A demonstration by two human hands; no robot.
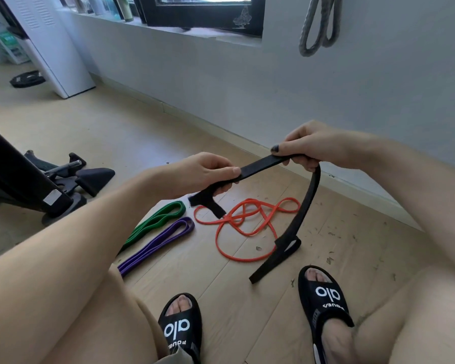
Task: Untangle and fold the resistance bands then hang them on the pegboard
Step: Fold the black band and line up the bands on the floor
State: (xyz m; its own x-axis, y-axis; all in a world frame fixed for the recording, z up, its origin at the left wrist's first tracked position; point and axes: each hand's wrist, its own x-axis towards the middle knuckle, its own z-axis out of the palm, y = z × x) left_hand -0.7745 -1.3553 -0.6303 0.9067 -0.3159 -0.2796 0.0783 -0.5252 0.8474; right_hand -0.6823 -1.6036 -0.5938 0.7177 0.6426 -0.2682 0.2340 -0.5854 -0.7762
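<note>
A wide black resistance band [309,203] stretches between both hands above the floor. My left hand [210,172] pinches one part of it, and a short twisted end dangles below the fingers. My right hand [313,147] grips the band higher up; from there it curves down and its twisted lower loop touches the floor. A tangled orange band [237,227] lies on the floor beneath. A folded green band [155,223] and a folded purple band [158,243] lie side by side to the left. A grey band [318,27] hangs on the wall at top right.
I squat on a wooden floor, my feet in black slippers [323,300] near the bottom edge. A black machine base [58,190] stands at the left. A white cabinet [61,53] and a weight plate [26,78] sit far left. The wall runs behind the bands.
</note>
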